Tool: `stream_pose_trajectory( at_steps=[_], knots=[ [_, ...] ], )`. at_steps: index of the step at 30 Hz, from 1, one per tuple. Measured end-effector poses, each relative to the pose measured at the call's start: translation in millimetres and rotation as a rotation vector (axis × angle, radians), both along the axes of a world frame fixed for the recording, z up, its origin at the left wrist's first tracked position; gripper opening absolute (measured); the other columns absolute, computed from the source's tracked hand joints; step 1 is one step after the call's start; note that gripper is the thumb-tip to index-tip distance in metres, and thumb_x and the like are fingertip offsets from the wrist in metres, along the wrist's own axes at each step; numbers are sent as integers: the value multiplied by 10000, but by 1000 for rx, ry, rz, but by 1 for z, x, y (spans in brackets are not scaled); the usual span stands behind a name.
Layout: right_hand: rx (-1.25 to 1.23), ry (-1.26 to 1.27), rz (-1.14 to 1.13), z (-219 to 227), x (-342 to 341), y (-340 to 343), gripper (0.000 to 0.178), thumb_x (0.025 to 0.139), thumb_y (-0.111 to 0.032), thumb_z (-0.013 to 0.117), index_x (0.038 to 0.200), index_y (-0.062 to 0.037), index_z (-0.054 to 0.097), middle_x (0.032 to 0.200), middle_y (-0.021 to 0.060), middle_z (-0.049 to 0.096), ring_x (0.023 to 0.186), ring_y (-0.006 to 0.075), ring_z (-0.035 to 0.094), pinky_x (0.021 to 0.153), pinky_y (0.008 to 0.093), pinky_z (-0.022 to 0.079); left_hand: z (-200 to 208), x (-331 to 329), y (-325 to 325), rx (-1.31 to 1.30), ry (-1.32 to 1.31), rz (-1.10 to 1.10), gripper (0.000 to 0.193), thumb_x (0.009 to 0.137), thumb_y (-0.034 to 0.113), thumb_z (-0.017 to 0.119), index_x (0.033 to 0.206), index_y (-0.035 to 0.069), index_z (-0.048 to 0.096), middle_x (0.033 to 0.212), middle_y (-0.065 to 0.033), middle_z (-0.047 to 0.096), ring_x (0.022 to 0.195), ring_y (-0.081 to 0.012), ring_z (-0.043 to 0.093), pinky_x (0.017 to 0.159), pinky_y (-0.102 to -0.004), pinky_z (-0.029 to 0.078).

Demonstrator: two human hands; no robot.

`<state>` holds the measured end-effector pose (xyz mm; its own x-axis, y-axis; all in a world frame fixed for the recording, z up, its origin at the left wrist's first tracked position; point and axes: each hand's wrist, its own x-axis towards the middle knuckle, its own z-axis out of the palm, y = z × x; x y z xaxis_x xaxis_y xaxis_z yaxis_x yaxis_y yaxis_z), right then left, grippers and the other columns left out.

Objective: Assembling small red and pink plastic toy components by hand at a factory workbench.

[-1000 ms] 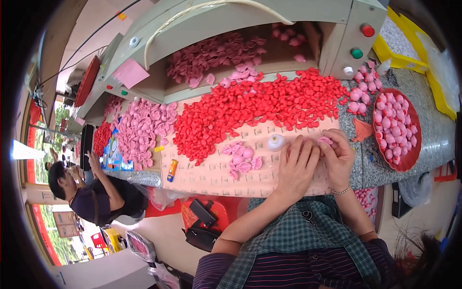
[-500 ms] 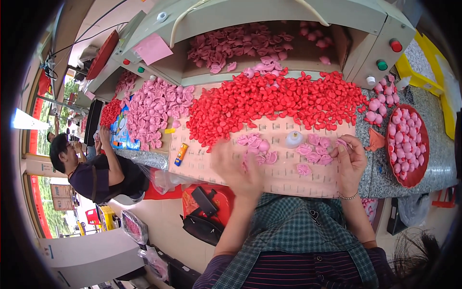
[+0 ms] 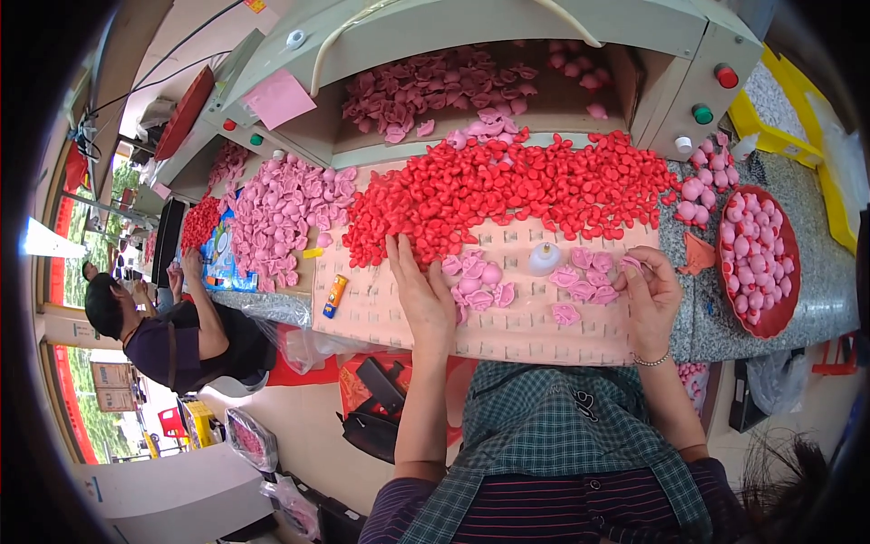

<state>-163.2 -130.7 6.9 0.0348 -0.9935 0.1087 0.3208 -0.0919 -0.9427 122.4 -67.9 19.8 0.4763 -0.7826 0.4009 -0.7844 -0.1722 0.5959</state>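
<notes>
Tabletop (image 3: 544, 331) strewn with red pieces (image 3: 507, 190); left hand (image 3: 421, 290) flat, open, beside pink pieces (image 3: 476, 283); right hand (image 3: 651, 295) pinching one pink piece (image 3: 632, 266); advisable: separate singly, avoid mixing colours.

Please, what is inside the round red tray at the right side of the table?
The red tray holds many small pink pieces, piled close together. They cover most of its bottom, so anything beneath them cannot be seen.
</notes>
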Motion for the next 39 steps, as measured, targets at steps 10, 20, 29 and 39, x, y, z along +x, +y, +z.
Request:
stream_pose_trajectory(
  at_steps=[10,20,29,39],
  knots=[
    [39,-106,-24,-3,-3,-1,198,949,2,584,1147,11,565,873,57,641,738,123,627,660,231,500,-9,21,8,-237,405,3,350,917,44,625,1259,-16,576,1370,-197,486,1135,-234,541,983,-329,429],
    [42,-87,-58,3,-5,-1,208,947,-18,592,1153,2,563,876,74,658,736,143,655,645,230,491,33,18,-21,-157,-299,-179,172,747,66,775,904,40,708,959,-108,609,945,-286,536,814,-392,442],
    [-11,-89,-110,1,-12,1,196,943,-1,585,1138,11,574,926,73,640,732,126,624,669,229,486,41,5,-32,-46,-468,-185,193,763,55,761,904,-1,642,964,-106,616,932,-280,574,817,-381,461],
    [158,-217,302,36,17,60,228,958,-5,561,1185,19,565,1078,136,620,782,195,677,647,294,551,44,-63,38,92,724,-454,116,872,-84,618,973,-40,582,841,-99,656,661,-103,619,564,-215,477]
  ],
)
